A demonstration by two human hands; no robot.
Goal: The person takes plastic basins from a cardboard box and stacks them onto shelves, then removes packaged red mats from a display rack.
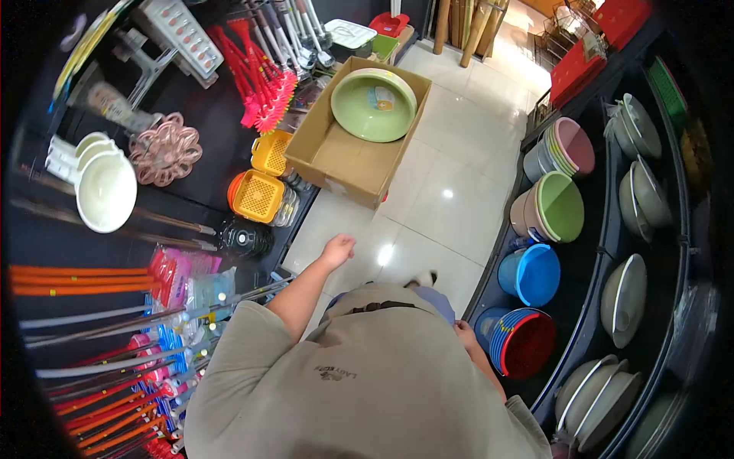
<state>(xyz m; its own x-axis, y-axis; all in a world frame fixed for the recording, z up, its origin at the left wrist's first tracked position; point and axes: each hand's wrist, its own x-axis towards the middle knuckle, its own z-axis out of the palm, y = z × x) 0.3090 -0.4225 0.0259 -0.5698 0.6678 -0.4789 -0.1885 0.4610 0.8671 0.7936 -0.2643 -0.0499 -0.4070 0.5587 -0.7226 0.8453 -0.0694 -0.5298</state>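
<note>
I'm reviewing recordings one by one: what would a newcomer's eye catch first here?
Likely the cardboard box ahead at upper centre, with the pale green basin inside it. Then the blue bucket and red bucket on the right, and the pink-red brushes at upper left.

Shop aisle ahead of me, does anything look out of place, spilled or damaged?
Only the cardboard box looks a bit out of place: it juts past the black shelf into the tiled walkway, with a green basin inside. I see no spill or damage.
</note>
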